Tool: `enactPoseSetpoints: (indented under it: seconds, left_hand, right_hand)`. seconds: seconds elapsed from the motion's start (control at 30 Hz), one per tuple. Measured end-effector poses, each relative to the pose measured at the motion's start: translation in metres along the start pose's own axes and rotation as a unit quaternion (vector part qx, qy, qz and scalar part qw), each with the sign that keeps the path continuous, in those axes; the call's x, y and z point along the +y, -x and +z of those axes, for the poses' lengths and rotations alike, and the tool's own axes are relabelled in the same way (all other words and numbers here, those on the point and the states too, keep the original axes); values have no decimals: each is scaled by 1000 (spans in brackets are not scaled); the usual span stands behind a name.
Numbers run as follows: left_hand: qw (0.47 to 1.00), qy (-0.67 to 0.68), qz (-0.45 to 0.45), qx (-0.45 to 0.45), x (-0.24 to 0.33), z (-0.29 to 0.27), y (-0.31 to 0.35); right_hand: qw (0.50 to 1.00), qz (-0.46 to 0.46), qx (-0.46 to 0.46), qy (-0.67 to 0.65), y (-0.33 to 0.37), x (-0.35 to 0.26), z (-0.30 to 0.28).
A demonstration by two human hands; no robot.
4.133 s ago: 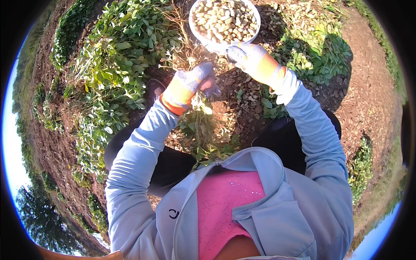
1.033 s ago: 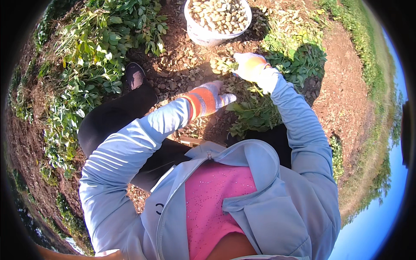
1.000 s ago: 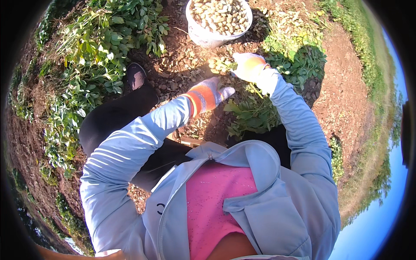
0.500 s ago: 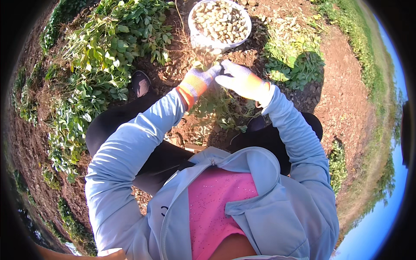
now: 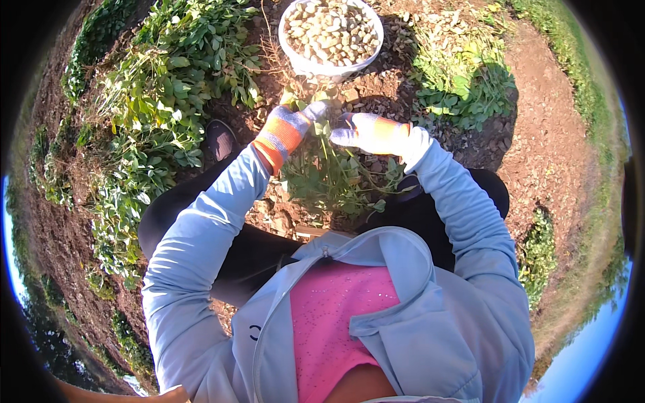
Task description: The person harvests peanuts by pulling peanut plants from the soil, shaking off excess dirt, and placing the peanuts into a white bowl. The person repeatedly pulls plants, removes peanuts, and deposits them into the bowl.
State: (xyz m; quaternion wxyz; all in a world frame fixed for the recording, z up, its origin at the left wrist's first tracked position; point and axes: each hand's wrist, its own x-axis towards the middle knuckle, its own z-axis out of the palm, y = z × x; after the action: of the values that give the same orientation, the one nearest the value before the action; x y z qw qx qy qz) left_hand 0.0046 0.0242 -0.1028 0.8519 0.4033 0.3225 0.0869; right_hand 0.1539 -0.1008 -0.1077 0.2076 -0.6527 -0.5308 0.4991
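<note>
1. Locate the leafy green plant with slender stems between the hands, foliage hanging below.
2. Orange-and-grey-gloved left hand: fingers curled closed around the plant's upper part. Best to hold with firm, even pressure, without crushing the stems.
3. Similarly gloved right hand: just beside the plant, thumb and forefinger parted a little. Impossible to tell whether anything lies in the palm.
4. Advisable: work close to the stems with the right fingertips, using short motions clear of the left thumb.
5. Note the round white bucket, heaped with pale tan peanuts, just beyond the hands; avoid knocking the rim.
6. Separate loose foliage from the broad green leafy heap at left.
</note>
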Motion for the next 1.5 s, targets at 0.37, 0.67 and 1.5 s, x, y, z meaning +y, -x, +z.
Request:
enactPoseSetpoints:
  seconds: [0.37, 0.67, 1.5]
  left_hand:
    - [963, -226, 56, 136, -1, 2, -14]
    - [982, -153, -1, 110, 6, -7, -7]
    - [835, -488, 254, -7, 19, 14, 23]
  right_hand:
    - [922, -42, 224, -313, -14, 27, 55]
    - [973, 72, 140, -166, 10, 9, 23]
    - [960, -6, 265, -91, -11, 45, 29]
